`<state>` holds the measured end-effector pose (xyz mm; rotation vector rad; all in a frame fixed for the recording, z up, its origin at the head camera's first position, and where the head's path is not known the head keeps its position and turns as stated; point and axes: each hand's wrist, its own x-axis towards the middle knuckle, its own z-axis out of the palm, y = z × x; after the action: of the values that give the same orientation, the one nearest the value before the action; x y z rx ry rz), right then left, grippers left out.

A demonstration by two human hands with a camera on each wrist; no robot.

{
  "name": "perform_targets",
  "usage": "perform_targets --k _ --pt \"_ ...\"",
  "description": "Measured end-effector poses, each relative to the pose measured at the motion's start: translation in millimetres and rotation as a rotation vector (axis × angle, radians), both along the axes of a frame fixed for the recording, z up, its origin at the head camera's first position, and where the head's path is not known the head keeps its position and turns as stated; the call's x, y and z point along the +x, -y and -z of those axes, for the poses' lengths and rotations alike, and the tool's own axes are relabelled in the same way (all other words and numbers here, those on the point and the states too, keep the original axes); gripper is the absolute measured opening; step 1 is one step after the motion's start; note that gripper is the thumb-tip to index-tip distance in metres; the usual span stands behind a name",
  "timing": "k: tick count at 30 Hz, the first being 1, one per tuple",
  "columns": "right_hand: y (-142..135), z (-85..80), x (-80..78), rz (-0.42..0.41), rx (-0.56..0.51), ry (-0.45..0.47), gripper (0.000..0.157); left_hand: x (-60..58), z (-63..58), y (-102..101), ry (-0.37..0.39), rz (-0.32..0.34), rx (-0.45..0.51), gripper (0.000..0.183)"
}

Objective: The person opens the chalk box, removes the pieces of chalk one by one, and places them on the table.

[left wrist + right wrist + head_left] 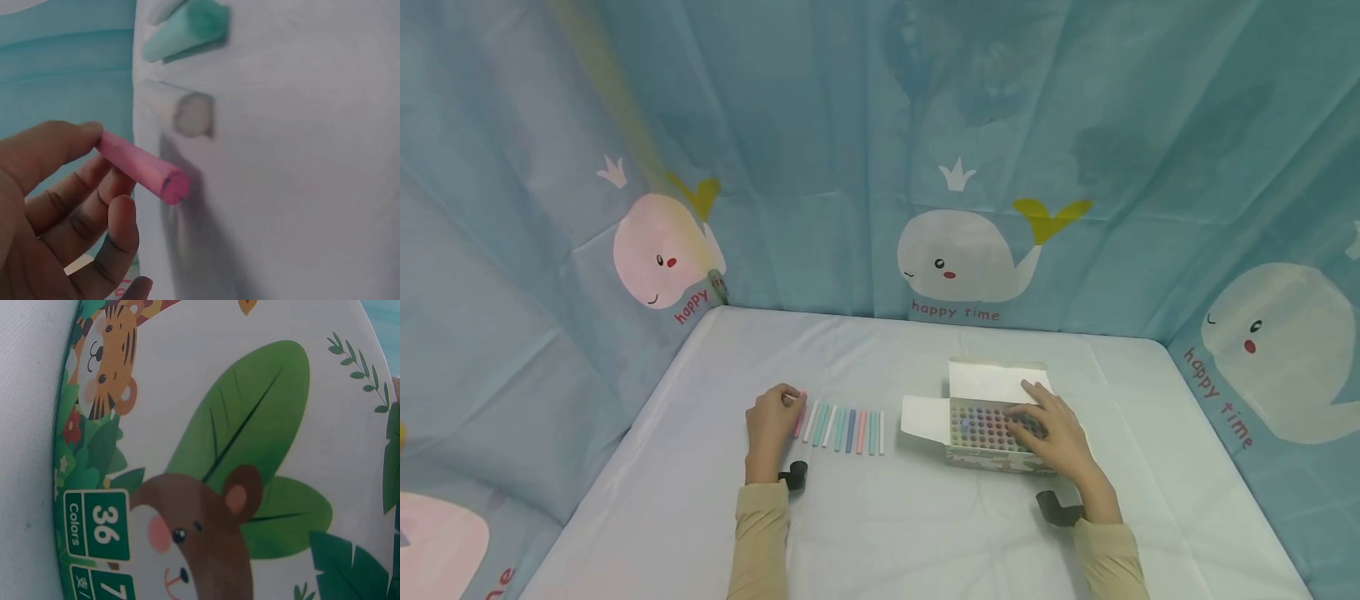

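Thumb and fingers of my left hand point(769, 425) pinch a pink chalk stick point(144, 167) by one end. Its other end points down toward the table, close beside a white chalk stick point(181, 111). This stick belongs to a row of white, teal, blue and orange chalks point(851, 431) side by side. My right hand point(1054, 429) reaches over an open chalk box point(992, 460) packed with upright sticks. Index finger and thumb are slightly apart, their tips right at the chalk ends point(981, 427). In the right wrist view only the box's printed side point(250, 425) shows; the fingers are hidden there.
The box's white lid flap point(988, 382) stands up at the back, and a side flap point(925, 419) sticks out left toward the row. A white cloth covers the table point(880, 533). Blue curtains point(820, 242) with whale prints hang around it.
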<state>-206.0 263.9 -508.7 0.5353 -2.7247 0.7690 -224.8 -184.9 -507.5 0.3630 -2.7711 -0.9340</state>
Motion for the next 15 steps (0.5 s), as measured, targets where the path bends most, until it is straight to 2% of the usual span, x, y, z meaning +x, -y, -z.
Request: perform_targets --k 8,15 --pt "0.8 0.7 -0.6 0.011 0.003 0.01 0.021 -2.4 8.0 1.4 0.059 0.013 -0.024 0.027" --pt "0.5 0.4 -0.4 0.011 0.003 0.013 0.021 -3.1 8.5 -1.9 0.081 0.016 -0.063 0.026"
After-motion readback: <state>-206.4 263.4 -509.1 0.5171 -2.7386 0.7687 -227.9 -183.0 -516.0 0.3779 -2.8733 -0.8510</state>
